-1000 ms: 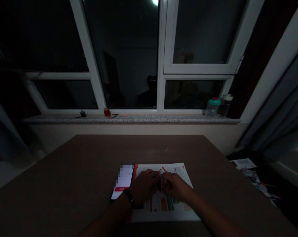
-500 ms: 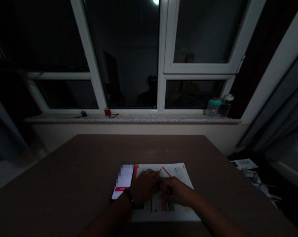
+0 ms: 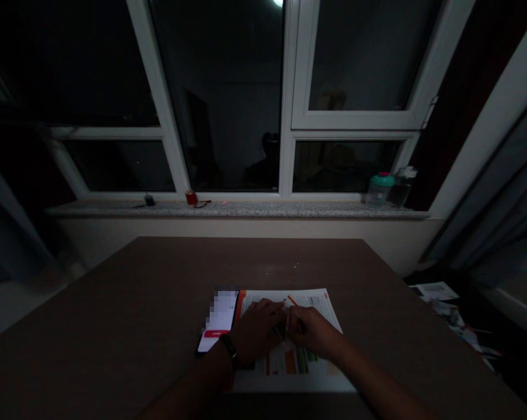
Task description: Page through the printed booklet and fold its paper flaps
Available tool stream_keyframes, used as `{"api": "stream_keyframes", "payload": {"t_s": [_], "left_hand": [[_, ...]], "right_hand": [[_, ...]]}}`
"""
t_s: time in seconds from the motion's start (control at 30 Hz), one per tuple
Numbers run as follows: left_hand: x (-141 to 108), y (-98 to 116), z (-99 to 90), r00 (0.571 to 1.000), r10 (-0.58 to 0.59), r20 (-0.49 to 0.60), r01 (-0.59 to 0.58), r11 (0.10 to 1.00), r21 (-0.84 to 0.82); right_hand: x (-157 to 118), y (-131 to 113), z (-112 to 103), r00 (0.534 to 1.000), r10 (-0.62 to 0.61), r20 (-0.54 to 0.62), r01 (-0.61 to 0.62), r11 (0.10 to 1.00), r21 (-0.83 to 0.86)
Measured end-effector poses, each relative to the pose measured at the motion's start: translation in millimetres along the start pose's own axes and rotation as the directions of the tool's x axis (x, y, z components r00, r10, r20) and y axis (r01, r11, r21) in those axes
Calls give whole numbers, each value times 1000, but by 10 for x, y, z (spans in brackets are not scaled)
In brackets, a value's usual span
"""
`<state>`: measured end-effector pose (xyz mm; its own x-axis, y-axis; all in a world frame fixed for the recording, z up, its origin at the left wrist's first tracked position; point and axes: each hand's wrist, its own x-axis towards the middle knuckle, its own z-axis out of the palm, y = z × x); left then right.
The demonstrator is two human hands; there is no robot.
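Note:
My left hand [image 3: 257,328] lies across a printed booklet [image 3: 298,382] with an orange edge, its fingers bent and pressed together. My right hand [image 3: 312,330] is curled over the same page, its fingertips close against the left ones. Between the two hands sits a small dark thing [image 3: 280,331], partly covered by fingers and too dim to name. Beside my left hand is a phone [image 3: 223,309] with a lit screen, lying against the booklet's left side. A red strip [image 3: 215,333] shows near the phone's lower end; whether it is an object or on the screen is unclear.
The brown table [image 3: 158,291] reaches toward a stone windowsill [image 3: 255,209]. On the sill stand a teal-lidded bottle [image 3: 379,189], a clear bottle [image 3: 402,188], a red jar [image 3: 191,198] and a small dark bottle [image 3: 148,200]. Papers [image 3: 437,290] lie to the right, past the table edge.
My right hand has turned and its fingers have shifted slightly upward, uncovering more of the page below. My left hand stays nearly in place. The whole view has drifted a little.

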<state>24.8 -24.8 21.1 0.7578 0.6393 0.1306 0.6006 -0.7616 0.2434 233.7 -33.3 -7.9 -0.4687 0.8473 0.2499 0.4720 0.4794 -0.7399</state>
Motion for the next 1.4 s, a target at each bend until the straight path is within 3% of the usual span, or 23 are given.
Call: {"api": "stream_keyframes", "payload": {"t_s": [0.13, 0.2, 0.27, 0.33, 0.43, 0.77, 0.9, 1.07, 1.2, 1.4], "left_hand": [[17, -4, 32, 1000, -9, -18, 8, 1000, -13], [23, -1, 38, 999, -23, -25, 22, 1000, -21], [24, 5, 32, 999, -33, -26, 32, 999, -29], [22, 11, 15, 999, -37, -28, 36, 999, -35], [20, 13, -16, 999, -46, -23, 44, 998, -46], [2, -19, -47, 999, -31, -25, 30, 997, -67], [8, -1, -69, 998, -61, -24, 60, 997, -47], [21, 5, -77, 997, -65, -33, 63, 997, -52], [13, -14, -45, 998, -48, -40, 44, 996, -80], [-9, 2, -41, 998, -33, -47, 27, 993, -117]], "right_hand": [[-68, -81, -19, 989, -40, 140, 33, 998, 56], [-73, -92, -42, 986, -79, 145, 68, 995, 76], [-56, -59, -75, 994, -79, 77, 74, 994, 75], [-29, 9, -120, 998, -21, -64, 23, 999, 41], [1, 131, -198, 981, 51, -187, -50, 999, 8], [-4, 255, -331, 957, 150, -247, -174, 982, -76], [-13, 239, -404, 955, 173, -240, -213, 965, -152], [-33, 238, -461, 966, 57, -253, -124, 958, -258], [-46, 207, -458, 983, -9, -182, -47, 953, -299], [-40, 144, -444, 995, -7, -97, -24, 949, -314]]}}
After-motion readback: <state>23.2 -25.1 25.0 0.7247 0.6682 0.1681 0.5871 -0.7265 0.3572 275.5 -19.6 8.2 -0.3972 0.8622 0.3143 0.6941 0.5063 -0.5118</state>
